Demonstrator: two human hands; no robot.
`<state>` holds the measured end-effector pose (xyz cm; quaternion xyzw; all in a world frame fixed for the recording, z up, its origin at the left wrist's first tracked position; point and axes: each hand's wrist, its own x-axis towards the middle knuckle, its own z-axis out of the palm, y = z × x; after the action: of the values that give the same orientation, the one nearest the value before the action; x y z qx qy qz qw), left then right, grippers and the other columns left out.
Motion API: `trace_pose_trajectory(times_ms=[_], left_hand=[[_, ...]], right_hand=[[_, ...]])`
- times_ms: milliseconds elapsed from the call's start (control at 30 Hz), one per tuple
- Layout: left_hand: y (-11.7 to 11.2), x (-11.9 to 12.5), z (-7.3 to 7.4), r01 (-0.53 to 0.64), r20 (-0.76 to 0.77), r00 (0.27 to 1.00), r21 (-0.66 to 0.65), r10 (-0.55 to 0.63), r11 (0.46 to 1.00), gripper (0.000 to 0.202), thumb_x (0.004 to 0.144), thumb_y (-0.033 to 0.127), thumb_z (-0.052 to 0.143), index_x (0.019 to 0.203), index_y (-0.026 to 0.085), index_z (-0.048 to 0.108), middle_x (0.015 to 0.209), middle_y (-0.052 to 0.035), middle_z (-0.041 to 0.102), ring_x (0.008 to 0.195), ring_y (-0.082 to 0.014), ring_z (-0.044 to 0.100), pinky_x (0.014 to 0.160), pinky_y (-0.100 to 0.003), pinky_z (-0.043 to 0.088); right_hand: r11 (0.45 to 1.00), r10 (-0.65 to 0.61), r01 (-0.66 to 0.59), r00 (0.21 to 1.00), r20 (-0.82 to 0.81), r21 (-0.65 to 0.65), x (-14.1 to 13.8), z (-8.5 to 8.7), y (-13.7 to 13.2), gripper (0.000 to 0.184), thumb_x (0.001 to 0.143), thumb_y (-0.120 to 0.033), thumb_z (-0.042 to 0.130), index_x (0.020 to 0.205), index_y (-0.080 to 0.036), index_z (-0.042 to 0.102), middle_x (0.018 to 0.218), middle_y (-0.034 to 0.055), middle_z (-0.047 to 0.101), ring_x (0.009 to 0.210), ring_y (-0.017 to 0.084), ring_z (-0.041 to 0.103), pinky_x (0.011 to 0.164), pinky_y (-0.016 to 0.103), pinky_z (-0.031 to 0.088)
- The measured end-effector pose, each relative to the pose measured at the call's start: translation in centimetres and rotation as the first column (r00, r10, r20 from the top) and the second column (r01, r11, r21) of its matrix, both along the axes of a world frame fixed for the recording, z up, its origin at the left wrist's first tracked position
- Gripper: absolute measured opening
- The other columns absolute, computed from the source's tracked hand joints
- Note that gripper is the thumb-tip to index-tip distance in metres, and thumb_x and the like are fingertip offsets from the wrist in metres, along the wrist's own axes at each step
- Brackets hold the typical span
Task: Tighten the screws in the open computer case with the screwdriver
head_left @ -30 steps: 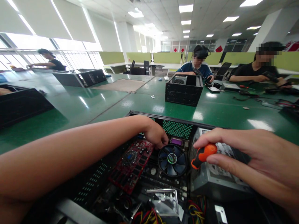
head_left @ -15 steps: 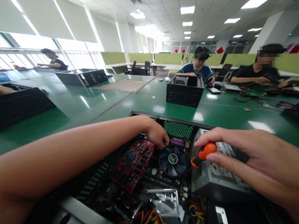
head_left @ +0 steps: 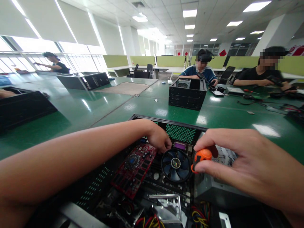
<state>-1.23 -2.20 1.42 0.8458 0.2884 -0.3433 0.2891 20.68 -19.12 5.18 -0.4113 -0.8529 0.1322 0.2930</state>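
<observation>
An open computer case [head_left: 163, 118] lies in front of me. Inside it, my left hand [head_left: 160, 137] reaches down with curled fingers at the upper left edge of the CPU fan [head_left: 175, 164]; whatever the fingertips hold, if anything, is hidden. A red graphics card [head_left: 135, 167] sits below my left wrist. Thumb and fingers of my right hand [head_left: 237, 155] close around the orange and black handle of a screwdriver [head_left: 203, 155], just right of the fan. Its shaft cannot be made out. Behind that hand is the grey power supply [head_left: 209, 183].
A metal bracket [head_left: 166, 205] and coloured cables [head_left: 200, 217] lie at the case's near side. Across the green table [head_left: 133, 110] stands another black case [head_left: 186, 95], with a person behind it. More cases stand at the left, and other people sit around.
My right hand has shifted slightly left, and the screwdriver handle has turned more upright in its grip. The fan blades have rotated. My left hand stays nearly in place.
</observation>
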Motion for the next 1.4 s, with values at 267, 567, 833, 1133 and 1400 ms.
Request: trace_pose_trajectory(times_ms=[267, 567, 833, 1133, 1400], left_hand=[[-0.2, 0.1, 0.1, -0.021, 0.003, 1.0, 0.005, 0.021, 1.0, 0.007, 0.083, 0.017, 0.063, 0.081, 0.023, 0.064, 0.078, 0.0041, 0.071, 0.084, -0.0206, 0.065, 0.076, -0.029, 0.047], [-0.4, -0.5, -0.1, 0.012, 0.016, 1.0, 0.017, -0.013, 1.0, 0.007, 0.086, 0.019, 0.062, 0.081, 0.024, 0.063, 0.08, 0.0033, 0.071, 0.084, -0.0207, 0.063, 0.075, -0.029, 0.046], [0.5, -0.9, -1.4, 0.048, 0.067, 0.997, 0.003, -0.048, 0.999, 0.015, 0.083, 0.024, 0.063, 0.09, 0.023, 0.077, 0.091, 0.0005, 0.079, 0.096, -0.025, 0.067, 0.091, -0.035, 0.052], [0.5, -0.7, -1.0, 0.043, 0.031, 0.999, 0.013, -0.044, 0.999, 0.008, 0.081, 0.021, 0.064, 0.083, 0.023, 0.071, 0.085, 0.0005, 0.077, 0.088, -0.0233, 0.066, 0.078, -0.032, 0.049], [0.4, -0.6, -0.9, 0.059, 0.035, 0.998, 0.021, -0.06, 0.998, 0.006, 0.081, 0.021, 0.062, 0.079, 0.024, 0.067, 0.083, 0.0001, 0.074, 0.088, -0.024, 0.065, 0.077, -0.032, 0.048]], right_hand=[[0.99, -0.013, -0.001, 0.995, 0.096, 0.143, -0.3, -0.4, 0.2, 0.03, 0.112, -0.022, 0.048, 0.129, -0.028, 0.072, 0.124, 0.0014, 0.086, 0.108, 0.018, 0.083, 0.091, 0.028, 0.065], [0.98, 0.032, -0.032, 0.999, 0.002, 0.199, 0.2, -0.8, -0.8, 0.015, 0.108, -0.036, 0.068, 0.122, -0.041, 0.068, 0.11, -0.0087, 0.086, 0.094, 0.018, 0.085, 0.083, 0.026, 0.069], [0.983, 0.082, -0.094, 0.993, 0.08, 0.155, -0.4, -1.8, -1.4, 0.025, 0.115, -0.031, 0.058, 0.134, -0.046, 0.063, 0.129, -0.016, 0.083, 0.116, 0.009, 0.081, 0.105, 0.017, 0.06], [0.98, 0.073, -0.097, 0.988, 0.139, 0.172, -0.4, -2.5, -0.3, 0.028, 0.115, -0.029, 0.057, 0.137, -0.045, 0.062, 0.129, -0.0143, 0.083, 0.113, 0.011, 0.082, 0.105, 0.019, 0.062], [0.979, 0.059, -0.088, 0.986, 0.156, 0.184, -0.6, -3.0, -0.5, 0.023, 0.115, -0.034, 0.057, 0.136, -0.042, 0.062, 0.121, -0.0077, 0.085, 0.103, 0.017, 0.084, 0.096, 0.027, 0.067]])
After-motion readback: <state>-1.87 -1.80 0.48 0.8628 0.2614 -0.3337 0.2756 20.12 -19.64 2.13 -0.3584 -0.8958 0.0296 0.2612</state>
